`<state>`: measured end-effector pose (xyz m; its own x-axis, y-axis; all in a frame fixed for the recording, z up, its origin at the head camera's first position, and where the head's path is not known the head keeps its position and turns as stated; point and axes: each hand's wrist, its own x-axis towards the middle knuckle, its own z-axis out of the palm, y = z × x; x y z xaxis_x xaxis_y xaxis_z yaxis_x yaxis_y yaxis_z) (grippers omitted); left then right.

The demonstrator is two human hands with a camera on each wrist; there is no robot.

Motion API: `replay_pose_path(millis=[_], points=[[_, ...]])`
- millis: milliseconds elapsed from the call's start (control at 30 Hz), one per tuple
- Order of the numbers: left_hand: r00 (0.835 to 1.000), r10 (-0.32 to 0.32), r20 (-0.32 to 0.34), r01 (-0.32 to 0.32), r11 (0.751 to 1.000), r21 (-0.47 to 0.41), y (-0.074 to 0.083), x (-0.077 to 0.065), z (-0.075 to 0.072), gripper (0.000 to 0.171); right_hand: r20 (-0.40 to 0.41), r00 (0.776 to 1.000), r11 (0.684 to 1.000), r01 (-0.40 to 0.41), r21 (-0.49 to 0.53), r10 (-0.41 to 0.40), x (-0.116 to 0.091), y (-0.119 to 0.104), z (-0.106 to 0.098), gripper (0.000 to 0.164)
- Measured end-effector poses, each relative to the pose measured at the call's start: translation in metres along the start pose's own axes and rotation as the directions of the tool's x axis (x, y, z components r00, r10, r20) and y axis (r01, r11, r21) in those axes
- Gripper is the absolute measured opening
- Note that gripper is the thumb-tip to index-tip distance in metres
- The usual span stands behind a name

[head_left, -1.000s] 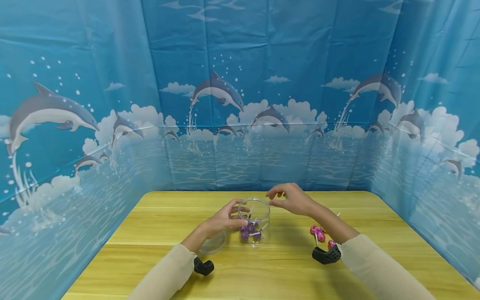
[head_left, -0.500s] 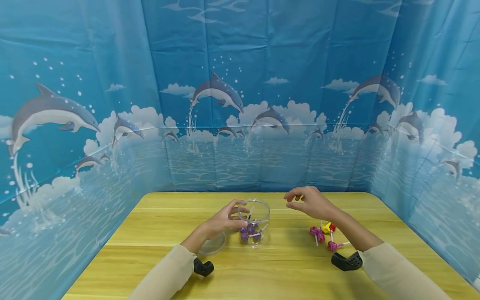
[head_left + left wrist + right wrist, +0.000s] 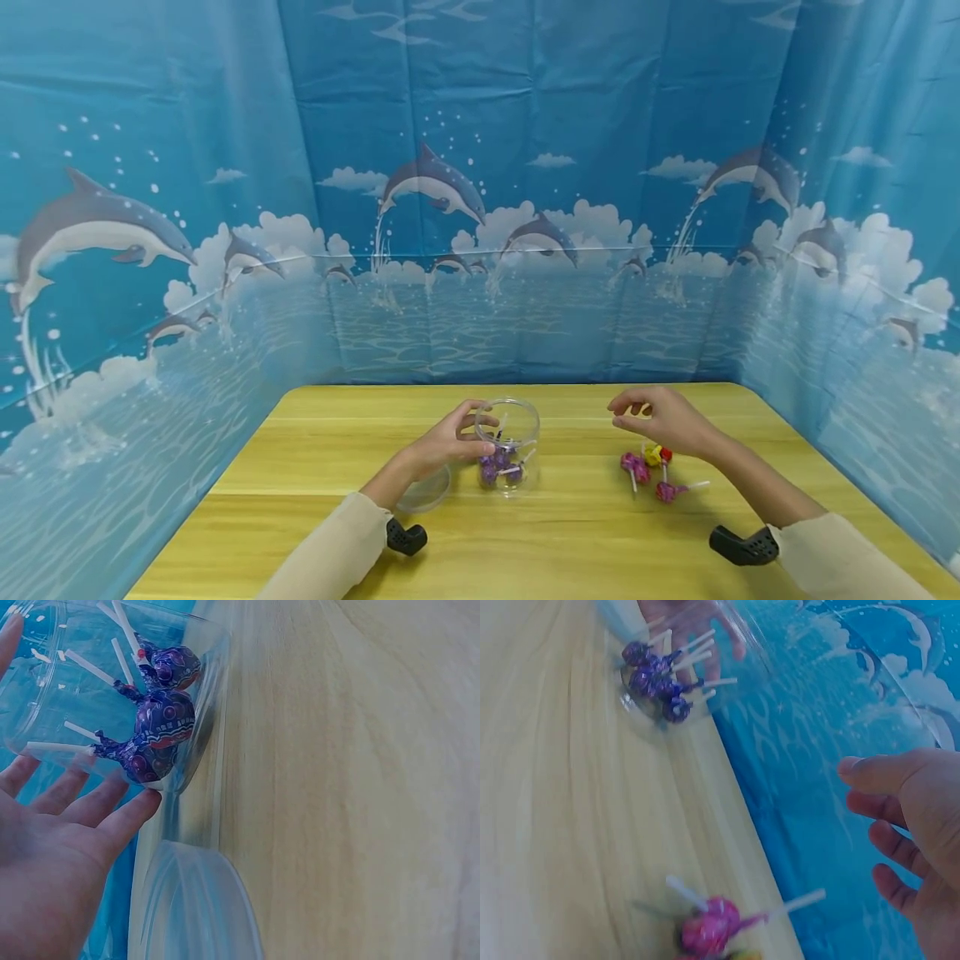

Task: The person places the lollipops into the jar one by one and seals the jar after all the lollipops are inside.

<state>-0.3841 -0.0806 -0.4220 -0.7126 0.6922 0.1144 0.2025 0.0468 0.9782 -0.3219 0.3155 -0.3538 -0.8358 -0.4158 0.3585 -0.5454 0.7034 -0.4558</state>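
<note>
A clear round jar (image 3: 531,482) stands upright near the table's middle, its mouth uncovered. Inside it lie several purple-wrapped lollipops (image 3: 163,718) with white sticks. My left hand (image 3: 444,440) holds the jar from its left side, thumb towards me and fingers reaching round the far side; in the left wrist view those fingers (image 3: 131,817) lie along the wall. To the right, my right hand (image 3: 663,419) hovers over the table with fingers loosely bent and nothing in them. Below it are pink lollipops (image 3: 636,468) and a yellow lollipop (image 3: 652,455) with red beside it.
A clear round lid (image 3: 424,495) lies on the wooden table (image 3: 525,550), left of the jar and partly behind my left wrist. A blue dolphin-print curtain (image 3: 480,333) rises behind the table and along both sides.
My right hand has moved right, from beside the jar's rim to above the loose lollipops, uncovering them. The left hand and the jar have stayed put.
</note>
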Motion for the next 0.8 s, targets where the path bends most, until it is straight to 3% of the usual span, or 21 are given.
replay_pose_path(millis=[233,533,800], points=[[1.0,0.003,0.007,-0.003,1.0,0.003,0.002,0.001,0.001,0.072,-0.003,1.0,1.0,-0.016,-0.001,0.016,-0.03,0.02,-0.002,0.013],[1.0,-0.009,-0.006,0.009,1.0,0.004,-0.001,-0.001,0.002,0.066,0.011,0.997,0.997,-0.076,0.035,0.075,-0.066,0.047,0.002,0.011],[1.0,-0.009,-0.004,0.009,1.0,0.005,0.001,0.001,0.001,0.068,0.065,0.994,0.994,-0.095,0.049,0.091,-0.091,0.08,0.012,0.013]])
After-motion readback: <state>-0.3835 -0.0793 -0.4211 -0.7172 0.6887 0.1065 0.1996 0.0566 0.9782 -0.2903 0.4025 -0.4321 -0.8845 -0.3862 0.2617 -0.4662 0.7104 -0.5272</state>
